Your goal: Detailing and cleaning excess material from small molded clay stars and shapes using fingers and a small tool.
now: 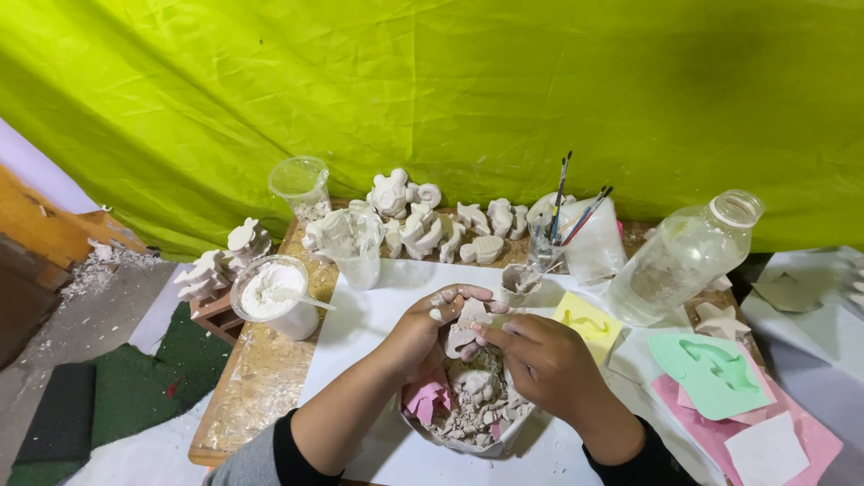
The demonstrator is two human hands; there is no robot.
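Now you hold a white plaster cast (465, 326) over the bowl of plaster scraps (472, 409), left hand (423, 335) cupping it, right hand (540, 360) pinching its edge; cleaning seems underway, so next likely calls for gentle picking
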